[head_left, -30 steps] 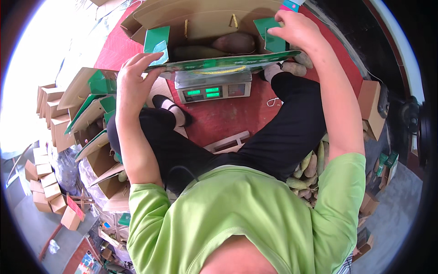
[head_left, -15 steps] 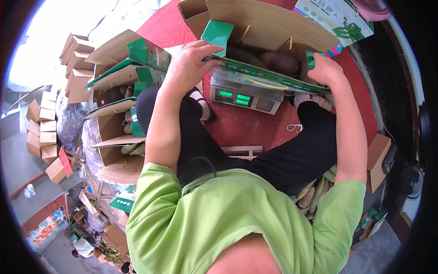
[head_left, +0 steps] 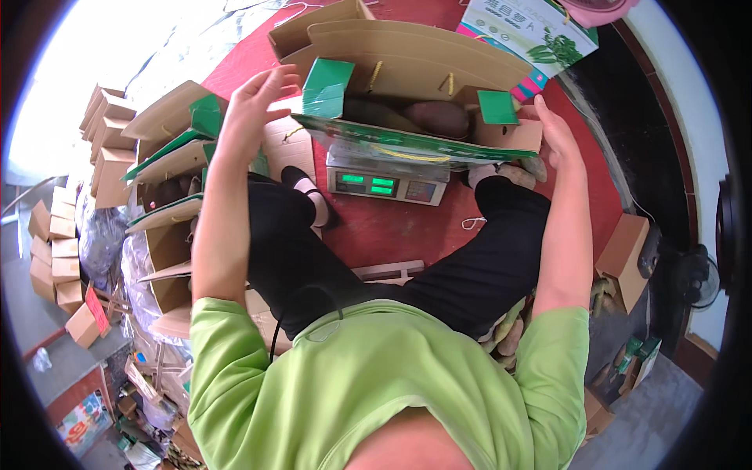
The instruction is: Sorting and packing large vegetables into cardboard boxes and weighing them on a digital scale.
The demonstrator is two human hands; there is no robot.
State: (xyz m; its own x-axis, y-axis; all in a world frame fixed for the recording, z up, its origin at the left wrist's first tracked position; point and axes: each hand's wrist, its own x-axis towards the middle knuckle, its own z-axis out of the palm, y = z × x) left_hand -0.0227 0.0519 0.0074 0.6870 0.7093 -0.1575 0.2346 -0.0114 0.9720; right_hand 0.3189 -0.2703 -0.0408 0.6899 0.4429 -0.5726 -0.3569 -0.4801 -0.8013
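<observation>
The left hand point(head_left: 254, 102) is open, fingers spread, holding nothing, just beside the left end of an open carton point(head_left: 415, 63). The right hand point(head_left: 554, 135), also loosely open, is at its right end; whether its fingers touch the cardboard cannot be told. The carton rests on a scale point(head_left: 384, 188) between the person's black-trousered legs point(head_left: 486, 251), on a red floor point(head_left: 392, 235). Inside it lie dark, elongated vegetables point(head_left: 439, 117), one reddish-brown and rounded. Two yellow cord handles point(head_left: 377, 76) show against its raised back panel; green flaps point(head_left: 327, 86) stand at both ends. The scale's display shows lit green digits. Beyond, upper right, a white box point(head_left: 533, 39) carries dark lettering and a green leafy picture. More open cartons point(head_left: 176, 196) crowd the left side, one holding dark produce. Vegetables point(head_left: 511, 337) lie by the right thigh; farther right is a fan point(head_left: 699, 282).
</observation>
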